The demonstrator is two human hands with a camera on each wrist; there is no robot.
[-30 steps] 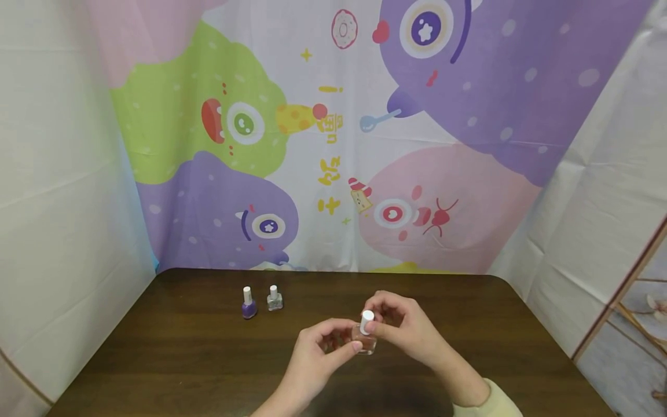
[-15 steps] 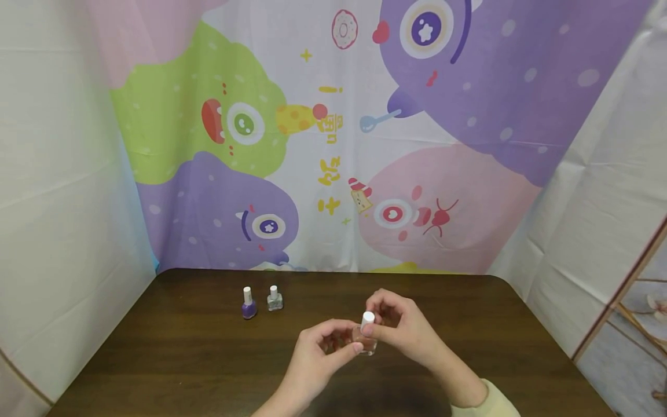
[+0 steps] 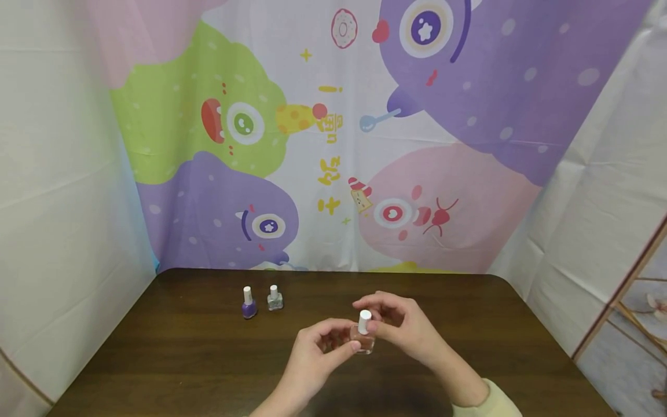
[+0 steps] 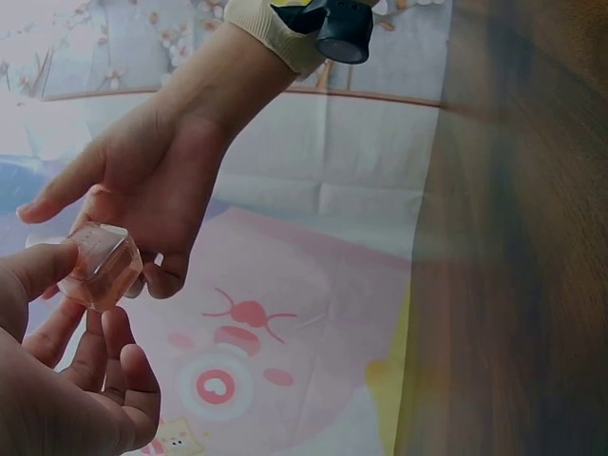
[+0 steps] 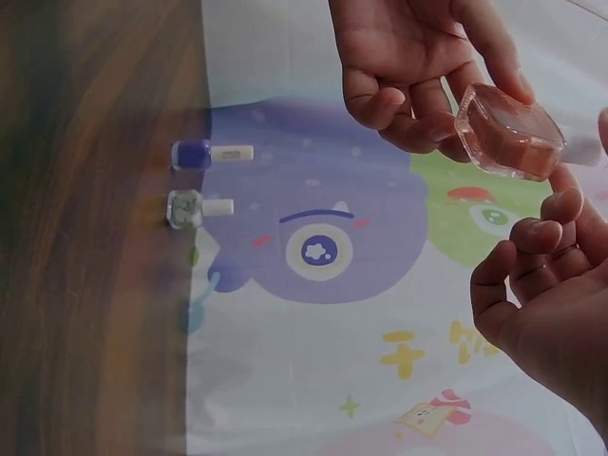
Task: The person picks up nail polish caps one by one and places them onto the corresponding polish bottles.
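A small clear bottle of brownish-pink nail polish (image 3: 363,342) with a white cap (image 3: 365,322) is held upright above the table in the head view. My left hand (image 3: 320,350) grips the glass body between thumb and fingers. At the cap is my right hand (image 3: 403,324), its thumb against the near right side and its forefinger reaching round behind. In the left wrist view, the glass bottle (image 4: 103,264) sits between the two hands, and the left thumb hides most of the cap. The right wrist view shows the bottle's glass base (image 5: 508,133) facing the camera.
Further back on the dark wooden table (image 3: 208,359) stand a purple nail polish bottle (image 3: 249,308) and a silvery glitter one (image 3: 274,301), both white-capped. A cartoon-printed cloth (image 3: 333,243) hangs behind the table, with pale cloth walls on both sides.
The right forefinger has shifted left past the cap while the thumb has slid slightly right. The bottle has moved a touch left; the left hand keeps its hold.
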